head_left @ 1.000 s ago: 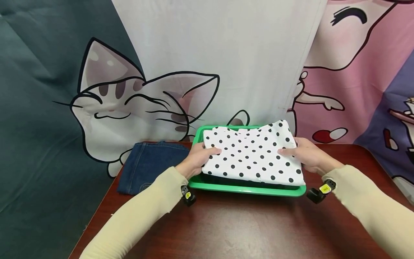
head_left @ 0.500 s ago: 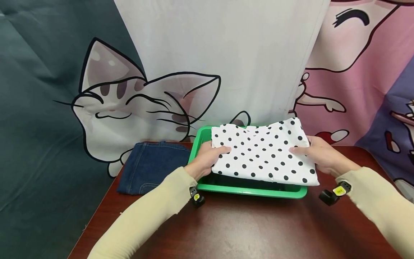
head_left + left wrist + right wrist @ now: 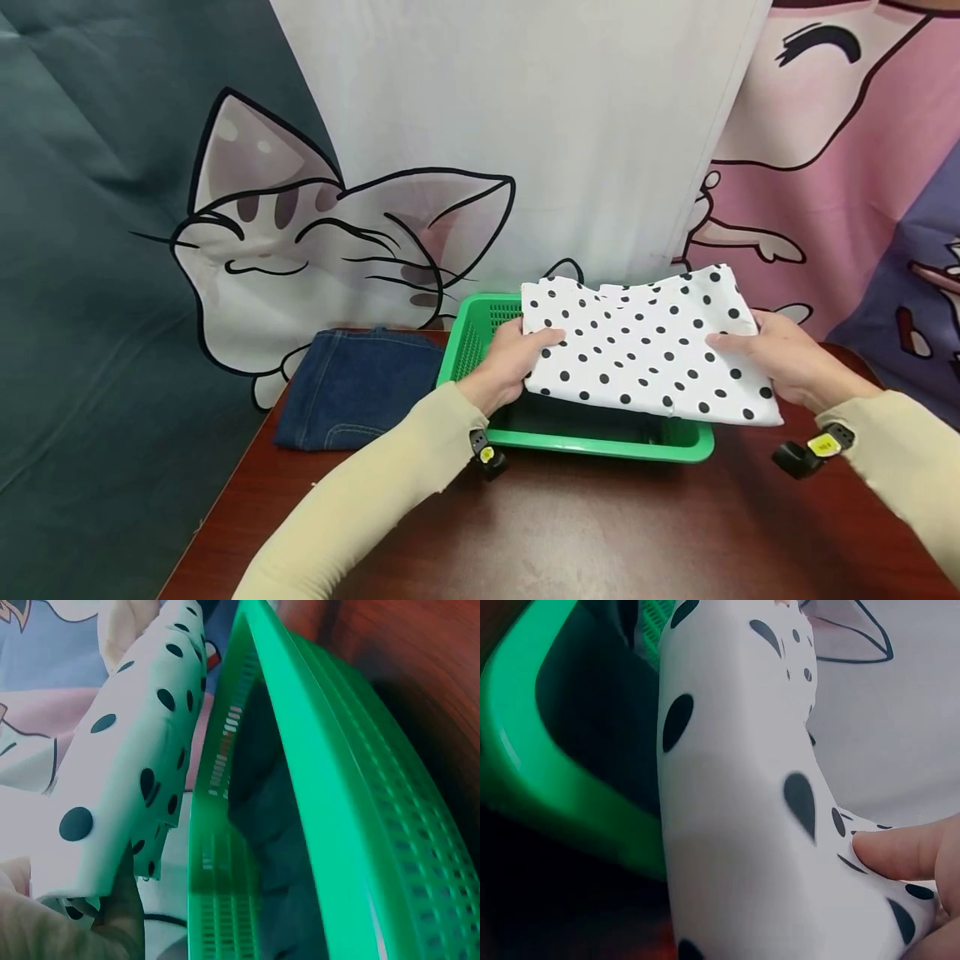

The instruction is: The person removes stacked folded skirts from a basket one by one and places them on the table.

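While our left hand pinched one end of the folded white cloth with black polka dots, its thumb on top, our right hand pinched the other end, thumb likewise on top. We held the cloth above the green perforated plastic basket, its right end reaching out past the basket's rim. Inside the basket we saw dark fabric; just left of it, folded blue denim lay on the reddish-brown table.
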Available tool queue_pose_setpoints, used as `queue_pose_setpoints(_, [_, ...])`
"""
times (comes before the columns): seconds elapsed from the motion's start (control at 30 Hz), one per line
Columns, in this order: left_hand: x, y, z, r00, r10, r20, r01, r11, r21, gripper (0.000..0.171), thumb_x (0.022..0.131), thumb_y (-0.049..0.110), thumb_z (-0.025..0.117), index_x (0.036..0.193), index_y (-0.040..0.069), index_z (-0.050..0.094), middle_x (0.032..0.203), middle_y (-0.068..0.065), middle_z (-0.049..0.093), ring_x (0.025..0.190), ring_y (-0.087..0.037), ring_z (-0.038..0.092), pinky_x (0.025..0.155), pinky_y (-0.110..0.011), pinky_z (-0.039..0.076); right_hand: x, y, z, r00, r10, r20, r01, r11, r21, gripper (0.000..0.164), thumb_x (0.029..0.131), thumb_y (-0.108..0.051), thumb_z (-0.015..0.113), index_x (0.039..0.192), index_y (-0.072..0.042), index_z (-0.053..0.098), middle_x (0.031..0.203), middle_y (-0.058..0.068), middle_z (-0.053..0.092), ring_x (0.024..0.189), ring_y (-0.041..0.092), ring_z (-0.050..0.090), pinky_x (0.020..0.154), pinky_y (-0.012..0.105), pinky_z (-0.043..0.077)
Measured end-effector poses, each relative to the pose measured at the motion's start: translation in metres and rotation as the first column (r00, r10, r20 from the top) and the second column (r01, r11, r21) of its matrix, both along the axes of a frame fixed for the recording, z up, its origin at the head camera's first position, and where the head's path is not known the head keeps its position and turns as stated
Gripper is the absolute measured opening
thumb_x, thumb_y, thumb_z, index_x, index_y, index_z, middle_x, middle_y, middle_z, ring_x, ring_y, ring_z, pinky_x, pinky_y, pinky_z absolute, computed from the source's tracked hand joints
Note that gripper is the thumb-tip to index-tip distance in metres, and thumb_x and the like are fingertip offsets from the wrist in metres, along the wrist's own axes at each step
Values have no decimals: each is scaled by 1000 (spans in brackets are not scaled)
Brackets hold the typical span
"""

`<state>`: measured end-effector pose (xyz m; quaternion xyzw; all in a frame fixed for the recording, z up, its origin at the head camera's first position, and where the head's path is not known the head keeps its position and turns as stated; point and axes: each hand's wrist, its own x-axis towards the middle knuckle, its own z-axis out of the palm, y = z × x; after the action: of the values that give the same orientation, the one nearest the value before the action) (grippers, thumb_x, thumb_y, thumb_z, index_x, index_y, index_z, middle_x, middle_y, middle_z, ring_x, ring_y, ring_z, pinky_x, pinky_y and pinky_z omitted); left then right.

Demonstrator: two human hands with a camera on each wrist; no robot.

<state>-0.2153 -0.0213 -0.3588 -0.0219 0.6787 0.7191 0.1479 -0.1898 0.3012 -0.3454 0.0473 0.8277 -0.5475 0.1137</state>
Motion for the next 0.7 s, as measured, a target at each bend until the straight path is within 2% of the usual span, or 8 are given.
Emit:
queue_pose_setpoints(0.3, [3, 31, 3, 999, -33, -11, 34, 998, 44, 22, 93, 12, 70, 114, 7, 65, 95, -8, 73, 82, -20, 73, 71, -34, 60, 7, 27, 2, 998, -53, -23, 54, 996, 71, 57, 100, -20, 62, 137, 13, 35, 82, -5, 70, 70, 18, 72, 63, 41, 60])
queue_pose_setpoints(0.57, [6, 56, 0, 999, -34, -7, 35, 996, 86, 18, 92, 8, 68, 110, 11, 65, 93, -5, 72, 83, -19, 72, 73, -34, 60, 8, 48, -2, 995, -82, -52, 88, 987, 137, 65, 100, -24, 62, 143, 13, 31, 81, -7, 70, 69, 17, 71, 62, 40, 60])
queue_pose_setpoints(0.7, [8, 71, 0, 1000, -26, -4, 26, 994, 104, 18, 92, 5, 67, 108, 11, 66, 92, -4, 71, 84, -19, 71, 75, -34, 59, 8, 59, -3, 991, -111, -74, 124, 970, 210, 68, 101, -29, 61, 145, 13, 31, 81, -4, 70, 68, 18, 71, 61, 41, 60])
